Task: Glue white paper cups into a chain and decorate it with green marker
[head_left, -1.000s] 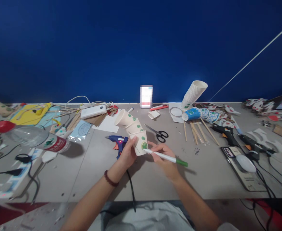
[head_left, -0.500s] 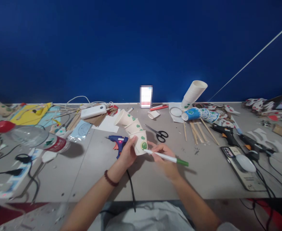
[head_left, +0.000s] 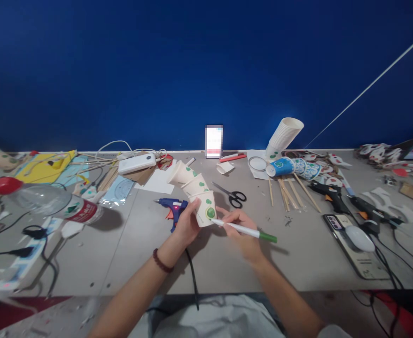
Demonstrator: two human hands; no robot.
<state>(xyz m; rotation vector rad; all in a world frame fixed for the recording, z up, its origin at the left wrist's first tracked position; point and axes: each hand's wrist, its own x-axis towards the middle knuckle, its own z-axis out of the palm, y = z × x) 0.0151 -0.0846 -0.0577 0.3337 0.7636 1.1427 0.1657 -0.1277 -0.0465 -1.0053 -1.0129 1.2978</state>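
Note:
My left hand is closed on the nearest of three joined white paper cups, which curve away to the upper left and carry green marks. A white marker with a green end is gripped in my right hand, its tip touching the cup beside a round green spot. Just left of the cups lies a blue hot glue gun with a small red light, partly hidden by my left hand. Black scissors rest to the right of the cups.
A plastic bottle lies at the left above a power strip. Behind are a white box, a lit screen and a tall cup stack. Blue cups, wooden sticks, glue guns and a phone occupy the right.
The marker's green end has shifted very slightly to the right. The cups and my left hand look almost unmoved.

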